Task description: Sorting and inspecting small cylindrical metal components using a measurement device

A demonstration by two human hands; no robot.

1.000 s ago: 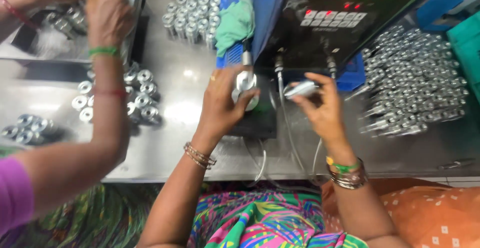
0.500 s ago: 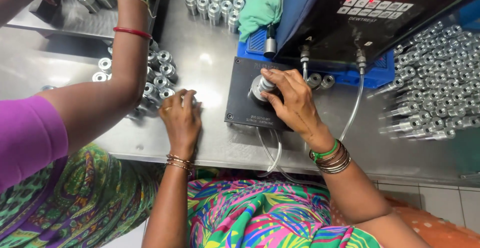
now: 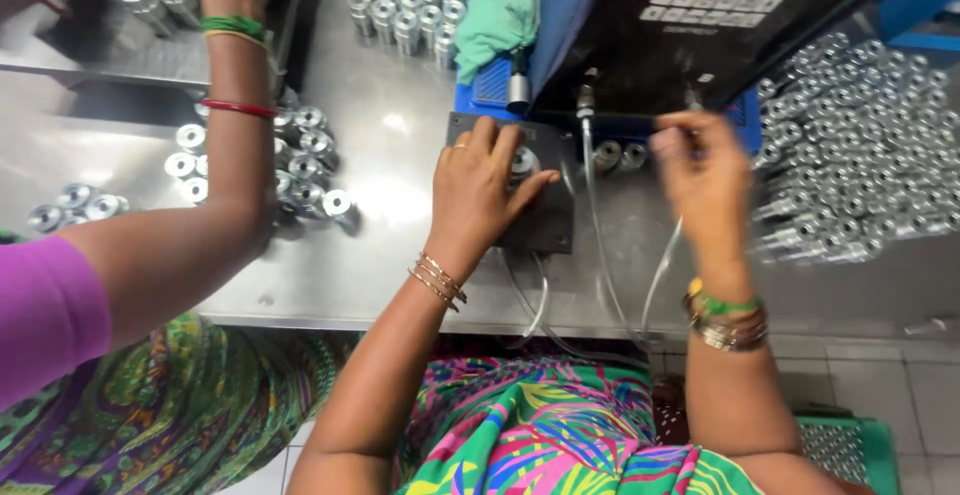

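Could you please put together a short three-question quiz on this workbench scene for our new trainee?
1. True or false: the left hand rests on a metal part on the black plate.
2. Which side of the bench holds the big heap of metal parts: A the person's left, B the person's right?
3. What colour is the cloth lying by the machine?

Key: 1 true. 2 B. 3 green. The right hand is blurred, raised near the machine's front.
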